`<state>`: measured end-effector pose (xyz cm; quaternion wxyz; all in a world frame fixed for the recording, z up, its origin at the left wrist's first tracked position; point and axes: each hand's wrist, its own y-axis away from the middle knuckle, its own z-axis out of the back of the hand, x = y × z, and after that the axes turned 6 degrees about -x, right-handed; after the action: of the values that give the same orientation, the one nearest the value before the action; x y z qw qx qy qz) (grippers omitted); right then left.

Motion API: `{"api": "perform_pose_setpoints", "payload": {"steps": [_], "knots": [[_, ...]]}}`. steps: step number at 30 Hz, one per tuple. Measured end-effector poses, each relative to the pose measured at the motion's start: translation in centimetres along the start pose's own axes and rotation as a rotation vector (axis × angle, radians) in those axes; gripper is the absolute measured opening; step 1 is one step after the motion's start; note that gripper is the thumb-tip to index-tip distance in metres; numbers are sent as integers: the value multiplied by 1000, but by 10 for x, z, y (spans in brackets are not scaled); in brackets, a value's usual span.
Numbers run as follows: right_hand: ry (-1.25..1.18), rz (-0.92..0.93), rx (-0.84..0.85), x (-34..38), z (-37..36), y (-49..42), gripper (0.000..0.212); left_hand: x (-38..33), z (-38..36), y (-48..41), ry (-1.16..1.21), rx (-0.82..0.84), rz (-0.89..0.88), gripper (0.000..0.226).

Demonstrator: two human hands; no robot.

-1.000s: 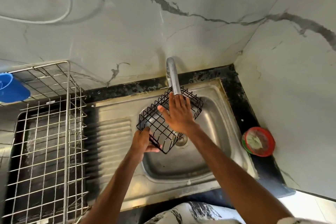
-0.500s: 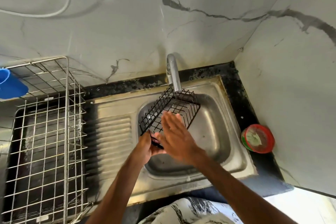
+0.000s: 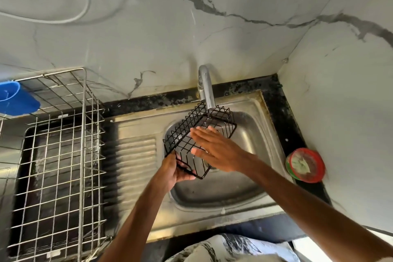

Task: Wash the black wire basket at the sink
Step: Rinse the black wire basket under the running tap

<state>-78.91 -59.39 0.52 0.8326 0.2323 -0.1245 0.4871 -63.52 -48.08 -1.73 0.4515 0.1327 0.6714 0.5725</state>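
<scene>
Wall: grey-veined white marble wall (image 3: pixel 191 27), meeting a side wall in the corner at the right.
Rack: silver wire dish rack (image 3: pixel 85 134), at the left, its right edge just beside the drainboard.
Sink: stainless steel sink (image 3: pixel 136 155) with a ribbed drainboard on the left and a basin on the right, bordered by a black stone counter (image 3: pixel 280 112) at the back and right.
Right hand: right hand (image 3: pixel 219 151), arm reaching in from the lower right; fingers straight and together, pointing up-left, palm laid flat across the basket's wires, gripping nothing.
Left hand: left hand (image 3: pixel 170 172), arm rising from below; fingers and thumb curled round the basket's near lower corner.
Basket: black rectangular wire basket (image 3: pixel 180 134), tilted, held above the basin, far end just under the spout.
Tap: curved chrome tap (image 3: pixel 207 89), at the basin's back edge; whether water is running cannot be told.
Room: bare basin steel shows to the right of the basket and on its near side.
Tub: round red and green tub (image 3: pixel 306 165), on the counter near the basin's right rim.
Cup: blue plastic container (image 3: pixel 17 100), at the rack's upper left.
</scene>
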Motion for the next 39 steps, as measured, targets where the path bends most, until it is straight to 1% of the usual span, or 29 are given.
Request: {"api": "perform_pose_setpoints", "payload": {"steps": [1, 2, 4, 6, 8, 11, 14, 15, 16, 18, 21, 23, 25, 27, 28, 30, 31, 32, 35, 36, 39], "knots": [[23, 19, 13, -2, 1, -4, 78, 0, 1, 0, -14, 4, 4, 22], [50, -12, -1, -11, 4, -12, 76, 0, 2, 1, -14, 11, 9, 22], [68, -185, -5, -40, 11, -30, 74, 0, 4, 1, 13, 10, 5, 21], [44, -377, 35, -67, 20, -41, 76, 0, 6, 0, 25, -10, 4, 27], [29, -438, 43, -70, 23, -42, 78, 1, 7, -2, 18, -14, 9, 29], [6, -340, 27, -33, 13, -25, 78, 2, 7, -8, 13, -34, 35, 28], [-25, -137, -5, 18, -2, 10, 79, 1, 7, -11, 9, -46, 24, 28], [-19, -99, -17, 24, -5, 18, 79, 1, 8, -10, 9, -43, 26, 28], [-8, -101, -31, 20, -8, 19, 79, 1, 8, -8, 3, -36, 21, 27], [1, -213, -54, -4, -4, 9, 77, 0, 6, -6, -35, -32, 9, 28], [-60, -479, -97, -54, 4, -14, 80, -2, 5, 1, -133, -44, -39, 29], [-209, -618, -175, -83, 10, -25, 82, -1, 9, -2, -189, -27, -72, 28], [-429, -668, -215, -98, 17, -30, 83, 1, 14, -7, -201, -17, -89, 23], [-580, -630, -205, -99, 26, -32, 77, 5, 18, -17, -165, -1, -72, 19], [-620, -587, -213, -97, 30, -33, 68, 8, 18, -21, -141, 11, -51, 19], [-642, -499, -278, -90, 37, -35, 50, 17, 18, -31, -103, 57, -32, 26], [-653, -467, -291, -88, 38, -37, 45, 24, 18, -35, -69, 72, -21, 29], [-681, -442, -280, -85, 40, -39, 45, 30, 18, -41, -24, 81, -8, 31], [-783, -394, -196, -86, 44, -42, 58, 47, 21, -53, 108, 92, 46, 32], [-810, -380, -185, -87, 46, -43, 56, 50, 21, -56, 168, 103, 57, 33], [-829, -365, -160, -85, 59, -40, 34, 53, 23, -60, 334, 95, 65, 44]]}}
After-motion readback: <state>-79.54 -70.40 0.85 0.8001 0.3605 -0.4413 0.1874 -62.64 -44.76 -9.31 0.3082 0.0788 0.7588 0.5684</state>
